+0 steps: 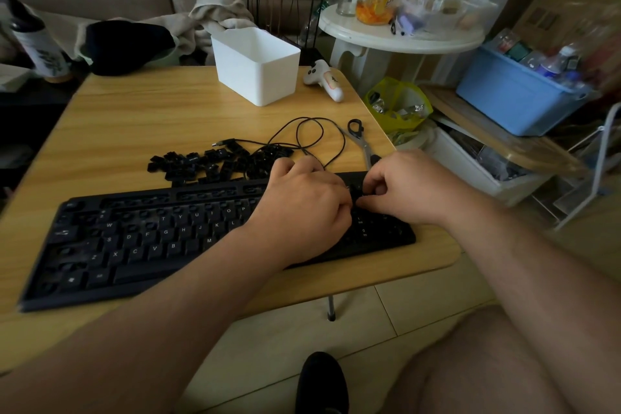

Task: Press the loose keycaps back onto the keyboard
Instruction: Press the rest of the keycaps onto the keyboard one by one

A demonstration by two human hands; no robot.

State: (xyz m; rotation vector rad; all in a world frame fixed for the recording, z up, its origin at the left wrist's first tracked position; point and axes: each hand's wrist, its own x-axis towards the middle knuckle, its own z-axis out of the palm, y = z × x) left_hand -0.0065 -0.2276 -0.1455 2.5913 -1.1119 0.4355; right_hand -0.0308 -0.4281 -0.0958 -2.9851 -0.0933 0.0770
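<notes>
A black keyboard [141, 242] lies slanted across the near part of the wooden table [141, 111]; many of its sockets have no cap, mostly in the top rows and at the left. A heap of loose black keycaps [215, 165] sits just behind it. My left hand [302, 208] and my right hand [406, 191] meet over the keyboard's right section, fingers curled and fingertips together on a small black keycap [356, 193] there. The cap is mostly hidden by my fingers.
The keyboard's black cable [312, 134] loops behind the heap. Scissors [361, 141] lie near the table's right edge. A white bin [257, 65] and a white controller [324, 81] stand at the back. A round side table and blue crate crowd the right.
</notes>
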